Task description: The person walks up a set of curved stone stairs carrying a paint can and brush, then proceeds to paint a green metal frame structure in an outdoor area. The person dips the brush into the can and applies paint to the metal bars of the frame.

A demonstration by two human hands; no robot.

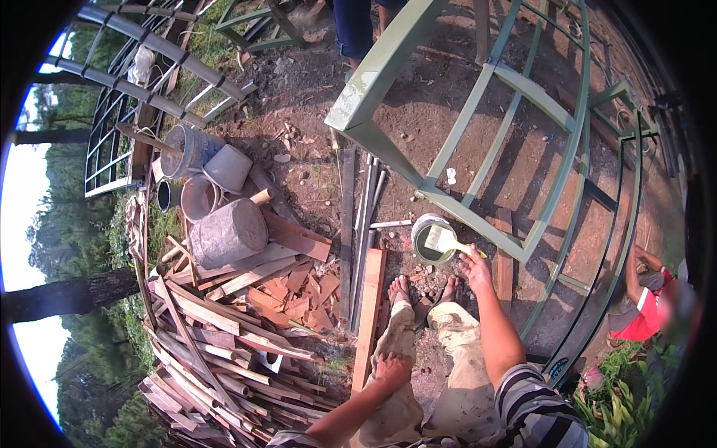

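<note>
My right hand [476, 269] is closed round the yellow handle of a paintbrush [442, 239]. The brush's pale, wide head is over the mouth of a round paint bucket [427, 218], which stands on the dirt just ahead of my feet; whether the bristles touch the paint I cannot tell. My left hand [393, 369] lies on my left trouser leg, fingers spread and nothing in them. Beyond the bucket, close to its right, rises a large green-painted frame [467, 213] of bars, with whitish patches on its thick corner post [366, 86].
Dirty buckets [228, 233] stand ahead on the left, above a pile of wood strips [224, 351] and reddish broken pieces [295, 295]. A plank [369, 313] and metal tubes [366, 201] lie left of my feet. One person [642, 310] crouches at right; another's legs [352, 30] show at the top.
</note>
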